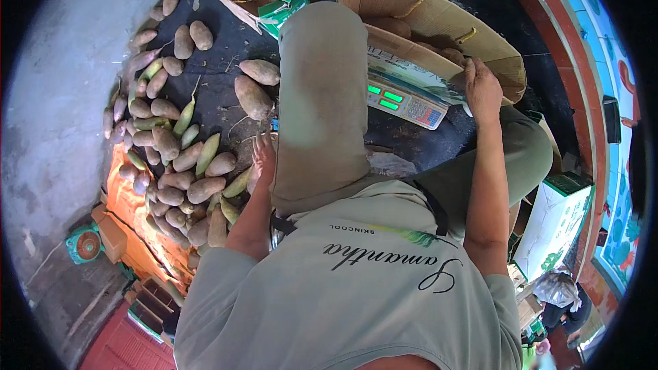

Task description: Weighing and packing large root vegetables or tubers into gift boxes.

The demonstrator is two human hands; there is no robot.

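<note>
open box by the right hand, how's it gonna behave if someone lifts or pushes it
The box would probably feel heavy, since tubers lie inside. Its far flap may bend if pulled, being cardboard that leans outward. The tubers might roll if it tips, given their rounded shapes.
</note>
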